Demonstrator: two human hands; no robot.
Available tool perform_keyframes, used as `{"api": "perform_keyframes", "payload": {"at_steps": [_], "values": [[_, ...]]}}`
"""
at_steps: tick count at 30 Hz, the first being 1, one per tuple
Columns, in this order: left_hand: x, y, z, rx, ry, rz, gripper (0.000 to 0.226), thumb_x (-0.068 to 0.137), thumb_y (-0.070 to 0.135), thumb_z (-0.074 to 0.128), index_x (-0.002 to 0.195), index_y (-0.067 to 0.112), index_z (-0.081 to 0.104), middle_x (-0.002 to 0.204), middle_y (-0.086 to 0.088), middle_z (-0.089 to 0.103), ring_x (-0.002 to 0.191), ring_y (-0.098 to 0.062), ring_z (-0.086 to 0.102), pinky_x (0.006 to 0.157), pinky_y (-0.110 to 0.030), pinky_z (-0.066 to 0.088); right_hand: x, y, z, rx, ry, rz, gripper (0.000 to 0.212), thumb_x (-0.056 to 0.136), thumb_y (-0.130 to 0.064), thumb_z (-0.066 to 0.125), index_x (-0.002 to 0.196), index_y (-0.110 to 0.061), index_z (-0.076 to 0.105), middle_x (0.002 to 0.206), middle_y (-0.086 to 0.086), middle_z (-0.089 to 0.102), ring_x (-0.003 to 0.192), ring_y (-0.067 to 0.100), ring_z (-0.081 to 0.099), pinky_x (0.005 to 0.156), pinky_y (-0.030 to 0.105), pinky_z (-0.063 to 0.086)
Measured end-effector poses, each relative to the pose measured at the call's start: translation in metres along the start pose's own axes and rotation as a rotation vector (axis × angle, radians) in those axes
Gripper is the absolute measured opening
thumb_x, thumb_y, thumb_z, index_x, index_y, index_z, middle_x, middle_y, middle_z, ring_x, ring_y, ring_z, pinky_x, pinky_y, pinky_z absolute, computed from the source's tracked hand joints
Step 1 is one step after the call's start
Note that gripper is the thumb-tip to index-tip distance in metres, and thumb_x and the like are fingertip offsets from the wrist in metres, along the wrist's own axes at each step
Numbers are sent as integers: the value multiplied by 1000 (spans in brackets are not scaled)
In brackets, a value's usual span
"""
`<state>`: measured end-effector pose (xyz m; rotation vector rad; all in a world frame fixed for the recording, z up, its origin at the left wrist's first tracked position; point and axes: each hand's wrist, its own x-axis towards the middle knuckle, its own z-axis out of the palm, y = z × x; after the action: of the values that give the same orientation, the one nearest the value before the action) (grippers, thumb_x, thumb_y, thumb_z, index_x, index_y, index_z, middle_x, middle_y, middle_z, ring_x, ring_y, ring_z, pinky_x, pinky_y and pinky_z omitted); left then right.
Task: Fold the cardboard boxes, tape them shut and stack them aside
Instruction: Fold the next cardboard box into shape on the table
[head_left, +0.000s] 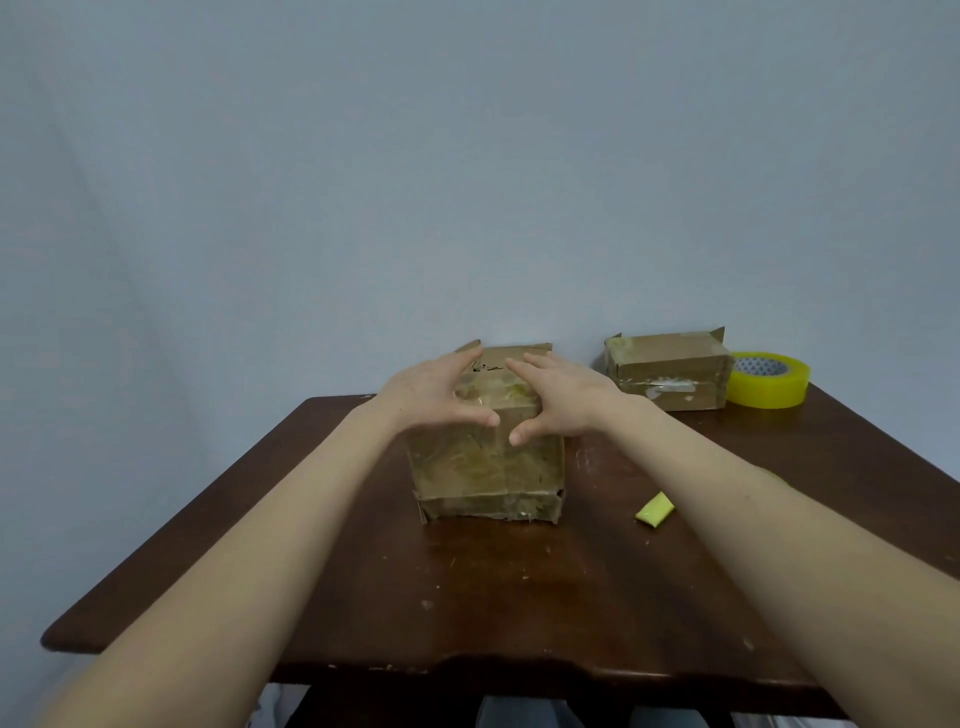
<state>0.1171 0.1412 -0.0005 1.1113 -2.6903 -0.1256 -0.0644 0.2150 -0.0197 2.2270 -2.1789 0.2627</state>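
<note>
A worn brown cardboard box (485, 467) stands in the middle of the dark wooden table (467, 597), its top flaps folded down. My left hand (434, 392) lies flat on the top's left side, fingers straight, thumb over the front edge. My right hand (561, 400) presses the top's right side the same way. A second, smaller cardboard box (670, 371) with old tape on it sits at the back right. A roll of yellow packing tape (769, 379) lies flat just right of that box.
A small folded yellow piece (655, 510) lies on the table right of the middle box, under my right forearm. A plain grey-blue wall stands right behind the table. The table's front edge is chipped.
</note>
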Motion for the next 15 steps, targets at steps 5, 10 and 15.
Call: {"api": "perform_keyframes", "payload": {"at_steps": [5,10,15], "values": [[-8,20,1,28,-25,65,107,68,65,69,152,29,14,156,8,24,141,-13,28,112,-38,31,-9,13,2,126,-39,48,119,67,-58,76,153,-25,0,162,4,2,149,21,1,118,49,18],[-12,45,3,21,-24,123,103,71,60,70,151,25,16,156,7,24,142,-13,25,113,-37,30,-29,29,-4,226,-44,95,123,67,-45,83,154,-21,0,161,2,6,148,21,12,118,43,20],[-1,97,20,13,226,280,61,88,47,57,142,24,39,142,4,46,128,-15,45,103,-37,41,-52,56,-7,216,112,258,87,79,-29,73,150,-19,24,153,7,31,138,25,34,108,40,36]]}}
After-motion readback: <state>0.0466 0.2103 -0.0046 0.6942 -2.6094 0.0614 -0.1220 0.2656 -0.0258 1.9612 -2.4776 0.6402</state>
